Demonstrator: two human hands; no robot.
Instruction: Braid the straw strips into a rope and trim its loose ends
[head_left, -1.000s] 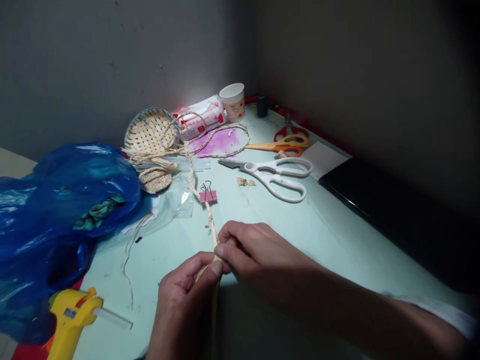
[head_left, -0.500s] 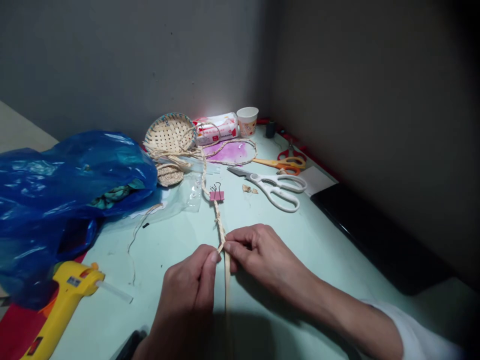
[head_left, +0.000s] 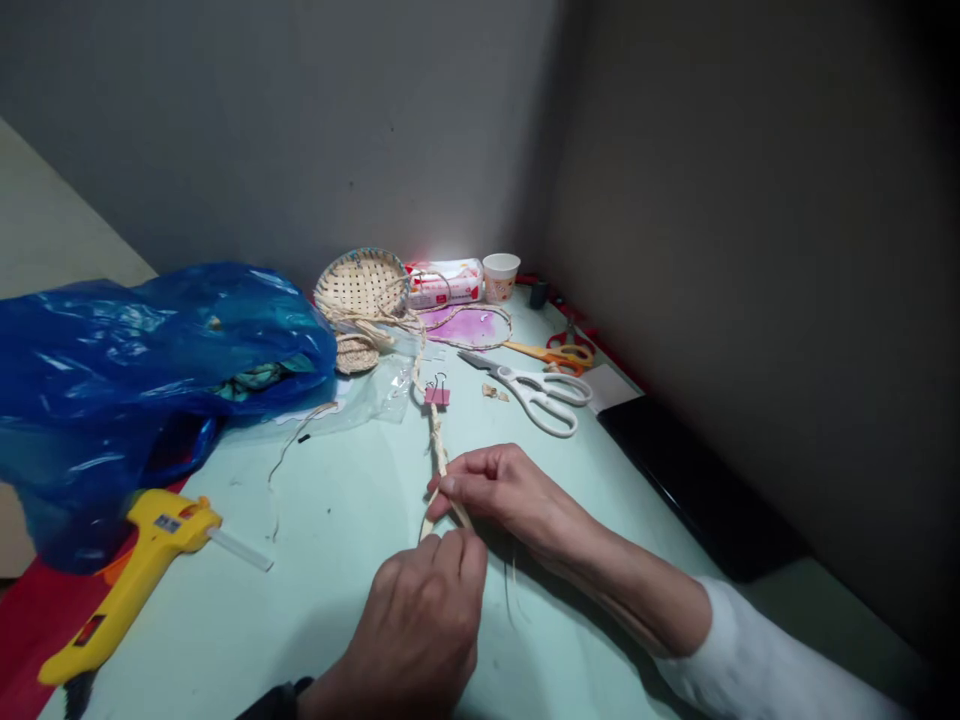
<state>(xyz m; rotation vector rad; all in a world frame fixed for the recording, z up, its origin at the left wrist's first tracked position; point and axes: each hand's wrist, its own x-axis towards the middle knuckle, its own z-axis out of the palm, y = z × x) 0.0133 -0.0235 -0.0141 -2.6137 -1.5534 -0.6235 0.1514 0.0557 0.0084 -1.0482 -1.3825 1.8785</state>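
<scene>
A pale braid of flat plant-fibre strands (head_left: 437, 440) runs toward me from a pink binder clip (head_left: 437, 397). My right hand (head_left: 499, 485) pinches the lower end of the braid between thumb and fingers. Below that pinch the strands part, one slanting left and another bending right. My left hand (head_left: 427, 615) lies nearer to me, back of the hand up, fingers curled closed where the strands run in; its fingertips are hidden. Thin loose fibres (head_left: 511, 585) hang to the right of the left hand.
White-handled scissors (head_left: 536, 390) and orange scissors (head_left: 559, 355) lie beyond my right hand. A yellow glue gun (head_left: 139, 570) and a blue plastic bag (head_left: 165, 350) are at left. A woven basket (head_left: 364, 285), a paper cup (head_left: 501, 277) and a black flat object (head_left: 697, 490) border the table.
My left hand has come down and turned over, back up, below the right hand. The right hand keeps its pinch on the braid. The camera view has shifted slightly.
</scene>
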